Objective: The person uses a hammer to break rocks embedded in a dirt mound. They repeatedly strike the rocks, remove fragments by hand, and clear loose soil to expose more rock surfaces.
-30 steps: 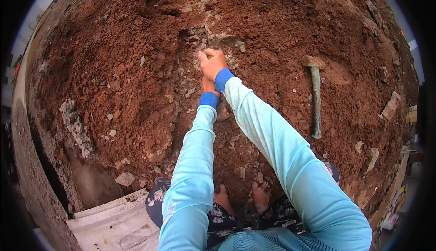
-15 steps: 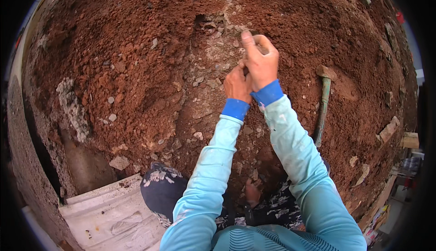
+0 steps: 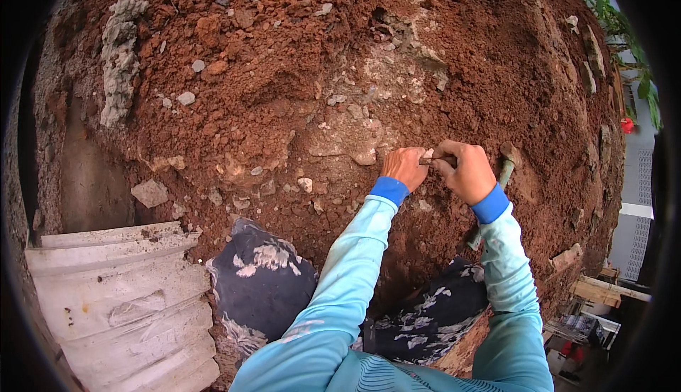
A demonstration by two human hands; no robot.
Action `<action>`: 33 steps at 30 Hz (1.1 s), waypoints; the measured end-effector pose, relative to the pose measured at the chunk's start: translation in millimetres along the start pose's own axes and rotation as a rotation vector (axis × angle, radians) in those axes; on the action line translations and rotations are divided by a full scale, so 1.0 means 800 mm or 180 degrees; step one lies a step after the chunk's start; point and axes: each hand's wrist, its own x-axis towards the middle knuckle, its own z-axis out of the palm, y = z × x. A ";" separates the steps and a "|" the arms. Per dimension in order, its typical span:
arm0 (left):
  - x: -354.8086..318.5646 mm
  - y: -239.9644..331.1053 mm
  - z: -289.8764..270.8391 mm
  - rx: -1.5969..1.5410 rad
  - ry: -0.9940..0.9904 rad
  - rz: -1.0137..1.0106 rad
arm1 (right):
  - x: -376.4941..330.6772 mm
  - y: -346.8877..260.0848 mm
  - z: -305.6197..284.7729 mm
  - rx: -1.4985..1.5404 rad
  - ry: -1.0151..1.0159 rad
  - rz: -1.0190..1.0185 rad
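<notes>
We see a short, thin, dark-brown, rod-like piece point(image 3: 435, 160), its material unclear, gripped between the curled left hand point(image 3: 405, 167) and pinching right hand point(image 3: 466, 172) above crumbly, reddish-brown soil point(image 3: 504, 80).

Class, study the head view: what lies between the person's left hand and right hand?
A thin dark piece bridges the gap from left hand to right hand, seen in the head view.

Slim brown held piece point(image 3: 427, 161) looks dull, reddish-brown soil point(image 3: 284, 58) rough, matt, light-blue sleeves point(image 3: 357, 250) smooth cloth, ribbed off-white sheet point(image 3: 128, 300) scuffed.
</notes>
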 end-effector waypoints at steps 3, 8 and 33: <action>-0.007 -0.004 -0.003 -0.0168 0.0399 0.0217 | 0.011 -0.039 -0.006 -0.0894 -0.0356 -0.0136; -0.009 0.007 -0.010 -0.0326 0.0987 0.0436 | 0.004 -0.056 -0.007 -0.0952 -0.0183 -0.0475; -0.079 -0.017 0.067 -0.2842 0.1178 -0.2227 | 0.029 0.029 0.024 -0.0585 -0.1128 -0.0680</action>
